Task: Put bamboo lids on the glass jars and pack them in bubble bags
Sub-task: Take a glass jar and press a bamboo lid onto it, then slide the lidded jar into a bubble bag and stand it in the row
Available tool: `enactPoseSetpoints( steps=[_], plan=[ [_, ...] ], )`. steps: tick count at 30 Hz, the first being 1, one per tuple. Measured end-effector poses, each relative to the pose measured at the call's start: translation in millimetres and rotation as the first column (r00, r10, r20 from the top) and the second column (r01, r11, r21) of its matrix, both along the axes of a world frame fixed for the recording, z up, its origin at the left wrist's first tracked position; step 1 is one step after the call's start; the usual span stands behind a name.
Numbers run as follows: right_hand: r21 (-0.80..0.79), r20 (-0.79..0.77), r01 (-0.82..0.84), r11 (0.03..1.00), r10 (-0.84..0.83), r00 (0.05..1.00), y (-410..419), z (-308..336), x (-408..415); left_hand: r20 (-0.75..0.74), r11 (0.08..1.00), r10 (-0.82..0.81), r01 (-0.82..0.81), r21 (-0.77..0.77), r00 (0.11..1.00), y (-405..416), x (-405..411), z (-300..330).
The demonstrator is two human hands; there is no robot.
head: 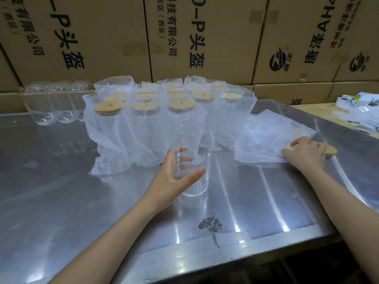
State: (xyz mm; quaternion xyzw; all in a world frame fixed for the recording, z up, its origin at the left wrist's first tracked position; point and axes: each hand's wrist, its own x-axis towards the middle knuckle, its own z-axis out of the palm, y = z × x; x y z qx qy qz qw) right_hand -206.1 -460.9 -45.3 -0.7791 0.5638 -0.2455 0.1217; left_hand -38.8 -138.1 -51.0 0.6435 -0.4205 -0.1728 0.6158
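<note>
An empty glass jar (196, 160) stands upright on the steel table (61, 191) with no lid; my left hand (176, 175) is wrapped around its lower half. My right hand (305, 152) rests palm down on a bamboo lid (331, 150) at the edge of a flat pile of bubble bags (266, 138). Behind the jar stands a cluster of several lidded jars in bubble bags (143, 119).
Bare lidless glass jars (55, 103) stand in a row at the back left. Stacked cardboard boxes (205, 37) wall off the back. Printed plastic packets (359, 107) lie at the far right. The table's front edge runs diagonally at the lower right.
</note>
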Motion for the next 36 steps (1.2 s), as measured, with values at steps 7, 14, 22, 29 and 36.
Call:
enactPoseSetpoints(
  steps=[7,14,22,29,36],
  plan=[
    [0.072,0.017,0.036,0.997,-0.038,0.999,3.7,0.4,-1.1,0.005,1.0,-0.001,0.001,0.001,1.0,0.1,-0.4,-0.1],
    [0.06,0.4,0.148,0.987,-0.16,0.902,7.3,11.2,-2.8,0.016,1.0,-0.006,0.005,0.017,1.0,0.7,-0.9,1.6],
    [0.165,0.512,0.063,0.984,-0.14,0.847,19.7,16.1,-1.4,0.023,0.999,0.001,-0.001,0.04,1.0,0.5,-1.2,2.6],
    [0.208,0.537,-0.246,0.947,0.1,0.838,40.9,26.4,10.4,0.03,0.999,-0.002,0.001,0.049,1.0,1.4,-3.1,4.3],
    [0.329,0.878,-0.504,0.798,-0.062,0.474,74.1,41.7,9.8,0.027,0.998,-0.011,0.009,0.06,1.0,-1.0,-2.9,5.9]
  ],
)
